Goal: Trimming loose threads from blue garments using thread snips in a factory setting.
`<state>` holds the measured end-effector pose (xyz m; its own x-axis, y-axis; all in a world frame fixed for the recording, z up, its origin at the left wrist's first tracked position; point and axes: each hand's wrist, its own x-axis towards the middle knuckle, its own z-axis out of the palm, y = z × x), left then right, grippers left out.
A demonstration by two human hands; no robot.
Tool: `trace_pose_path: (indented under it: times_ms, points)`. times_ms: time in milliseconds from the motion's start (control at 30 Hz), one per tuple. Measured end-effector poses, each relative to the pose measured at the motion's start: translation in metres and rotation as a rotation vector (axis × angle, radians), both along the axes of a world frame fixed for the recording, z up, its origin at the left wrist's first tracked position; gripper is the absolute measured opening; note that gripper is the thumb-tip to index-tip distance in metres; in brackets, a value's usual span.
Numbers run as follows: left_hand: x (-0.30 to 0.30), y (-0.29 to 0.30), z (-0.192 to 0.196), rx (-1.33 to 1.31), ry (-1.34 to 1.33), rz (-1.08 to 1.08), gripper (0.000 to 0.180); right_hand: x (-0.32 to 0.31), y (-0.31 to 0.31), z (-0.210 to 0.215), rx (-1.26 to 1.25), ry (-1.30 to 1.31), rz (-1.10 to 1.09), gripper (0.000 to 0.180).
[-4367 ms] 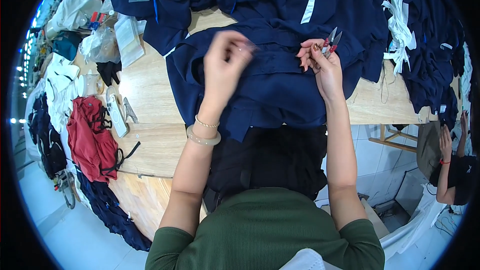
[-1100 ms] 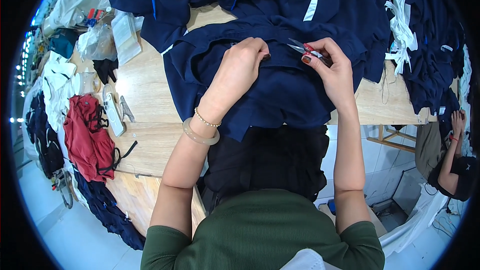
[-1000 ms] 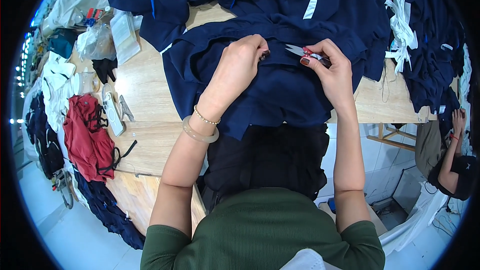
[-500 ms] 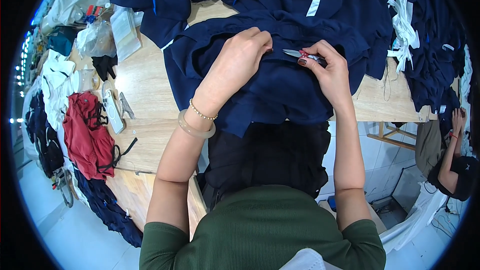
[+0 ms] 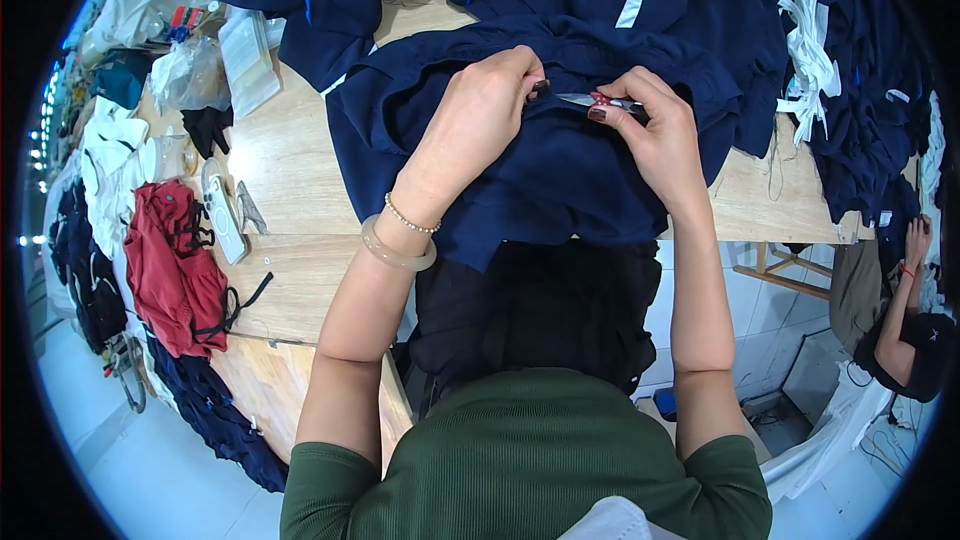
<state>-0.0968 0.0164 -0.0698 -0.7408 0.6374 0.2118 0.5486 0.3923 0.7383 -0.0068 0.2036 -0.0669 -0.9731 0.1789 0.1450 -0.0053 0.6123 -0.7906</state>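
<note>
Left hand [image 5: 478, 110] pinching navy garment [image 5: 560, 165] fold, fingers closed. At 3 o'clock, right hand [image 5: 655, 135] closed around small snips [image 5: 590, 100], blades touching cloth. Wooden table [image 5: 290, 190] beneath.

A navy blue garment [image 5: 560, 165] is spread over the near edge of a light wooden table [image 5: 290, 165], its lower part hanging down off the edge. The cloth is rumpled and bunched along its upper fold, where a thick ridge is formed. That ridge is pinched by the left hand [image 5: 480, 115], the fingers curled over the fold. A small pair of thread snips [image 5: 592, 101], with a metal blade and red at the handle, is held in the right hand [image 5: 655, 135] and laid almost level, the tip pointed toward the left fingers and touching the fold just beside them.
</note>
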Motion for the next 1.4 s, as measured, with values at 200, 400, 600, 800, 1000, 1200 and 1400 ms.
trace_pose_path:
  times_ms: [200, 400, 600, 800, 1000, 1200, 1400]
  points:
    - [0.0011, 0.0004, 0.0012, -0.005, 0.008, 0.001, 0.005, -0.0045, -0.0016, 0.0018, 0.038, -0.011, 0.03, 0.013]
    - [0.0008, -0.0003, 0.0011, -0.021, 0.029, 0.002, 0.004, -0.0073, -0.0041, 0.0055, 0.075, 0.01, 0.049, 0.012]
    - [-0.0003, -0.0013, 0.0006, -0.019, 0.043, 0.004, 0.004, -0.0076, -0.0019, 0.0027, 0.066, 0.022, 0.037, 0.012]
    - [-0.0004, -0.0019, -0.0005, 0.004, 0.014, 0.012, 0.004, -0.0053, 0.0022, 0.0005, 0.038, 0.019, 0.036, 0.014]
    - [-0.0014, -0.0017, -0.0002, 0.002, 0.012, 0.013, 0.005, -0.0046, 0.004, 0.002, 0.045, 0.001, 0.061, 0.014]
    - [-0.0026, -0.0018, -0.0025, 0.013, 0.017, 0.008, 0.005, -0.0058, 0.0014, 0.0046, 0.018, -0.016, 0.058, 0.013]
    - [-0.0019, -0.001, -0.0023, 0.016, 0.013, 0.014, 0.005, -0.008, 0.0015, 0.005, 0.014, -0.023, 0.064, 0.013]
